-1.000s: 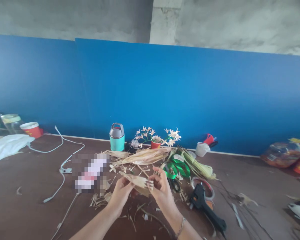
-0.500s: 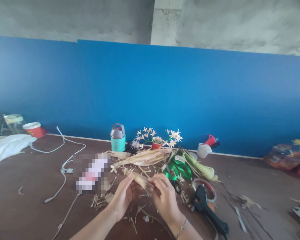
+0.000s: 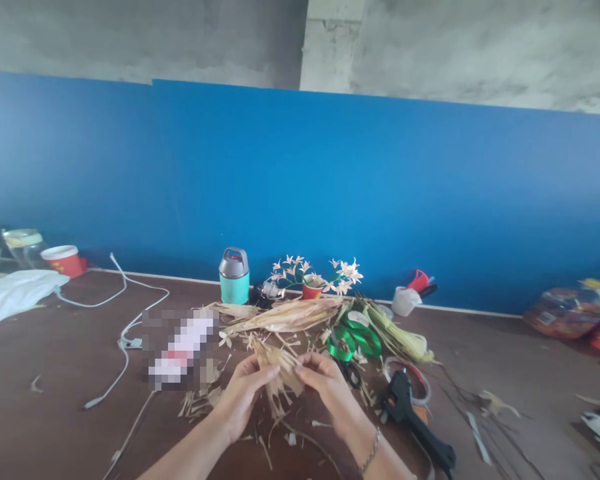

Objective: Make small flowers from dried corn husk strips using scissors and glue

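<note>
Both hands hold one piece of dried corn husk [image 3: 276, 363] above the brown table [image 3: 60, 400]. My left hand [image 3: 243, 395] pinches its left side with thumb and fingers closed. My right hand [image 3: 327, 387] grips the right side, fingers curled on it. The husk is split into thin strips that hang down between the hands. Beyond the hands lies a pile of dried husks [image 3: 285, 315], and small husk flowers [image 3: 315, 273] stand in a red cup at the wall.
A black glue gun [image 3: 410, 413] lies right of my right hand, beside green ribbon [image 3: 355, 337] and a bundle of pale green stalks [image 3: 395, 333]. A teal flask [image 3: 234, 275], white cable [image 3: 125, 320], red cup [image 3: 63, 259] and husk scraps are on the table.
The hands turned the husk from lying flat between them to upright. Its strips have spread apart and now hang down. Both hands kept hold of it.
</note>
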Available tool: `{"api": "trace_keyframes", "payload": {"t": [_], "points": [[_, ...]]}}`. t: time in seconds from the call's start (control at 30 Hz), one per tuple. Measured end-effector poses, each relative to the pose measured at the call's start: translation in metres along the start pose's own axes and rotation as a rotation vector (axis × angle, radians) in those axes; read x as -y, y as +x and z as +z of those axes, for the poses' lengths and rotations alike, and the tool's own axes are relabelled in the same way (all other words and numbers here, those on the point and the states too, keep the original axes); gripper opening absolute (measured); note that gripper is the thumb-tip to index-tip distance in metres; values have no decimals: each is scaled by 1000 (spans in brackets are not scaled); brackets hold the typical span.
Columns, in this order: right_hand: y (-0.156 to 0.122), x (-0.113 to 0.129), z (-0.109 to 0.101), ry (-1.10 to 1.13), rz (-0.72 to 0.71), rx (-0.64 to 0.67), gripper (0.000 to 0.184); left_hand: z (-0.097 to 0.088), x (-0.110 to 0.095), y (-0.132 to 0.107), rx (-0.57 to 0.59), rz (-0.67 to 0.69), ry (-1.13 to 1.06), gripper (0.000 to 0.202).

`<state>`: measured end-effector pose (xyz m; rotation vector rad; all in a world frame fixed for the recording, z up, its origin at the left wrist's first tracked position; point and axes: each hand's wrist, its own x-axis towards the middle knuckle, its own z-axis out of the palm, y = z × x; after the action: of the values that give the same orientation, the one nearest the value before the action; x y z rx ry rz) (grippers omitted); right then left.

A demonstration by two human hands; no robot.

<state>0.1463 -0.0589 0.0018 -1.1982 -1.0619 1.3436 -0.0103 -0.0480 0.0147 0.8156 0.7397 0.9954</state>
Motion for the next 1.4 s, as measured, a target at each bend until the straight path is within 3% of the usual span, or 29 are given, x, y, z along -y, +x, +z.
{"api": "trace_keyframes", "payload": {"t": [0.13,0.23,0.33,0.4,0.47,0.53,0.67,0.8,0.93,1.07,1.4], "points": [[8,2,-17,-45,-7,-142,26,-10,6,6,-100,22,-2,26],[17,4,-41,-179,-162,-335,33,-20,9,11,-196,78,5,25],[22,6,-62,-519,-226,-418,32,-23,7,14,-239,121,23,23],[21,9,-70,-881,-231,-463,28,-23,6,14,-264,132,41,21],[18,11,-72,-1201,-196,-492,25,-21,4,13,-273,134,56,22],[14,13,-70,-1364,-124,-484,22,-19,3,13,-275,135,60,23],[7,15,-62,-1432,-38,-467,14,-19,4,12,-290,116,57,24],[3,19,-56,-1558,2,-476,27,-22,7,14,-302,100,55,24],[1,21,-53,-1531,124,-431,38,-25,10,15,-297,87,52,24],[-1,20,-47,-1562,99,-401,22,-24,9,15,-304,89,57,24],[1,21,-42,-1622,109,-415,30,-24,13,16,-322,62,133,27]]}}
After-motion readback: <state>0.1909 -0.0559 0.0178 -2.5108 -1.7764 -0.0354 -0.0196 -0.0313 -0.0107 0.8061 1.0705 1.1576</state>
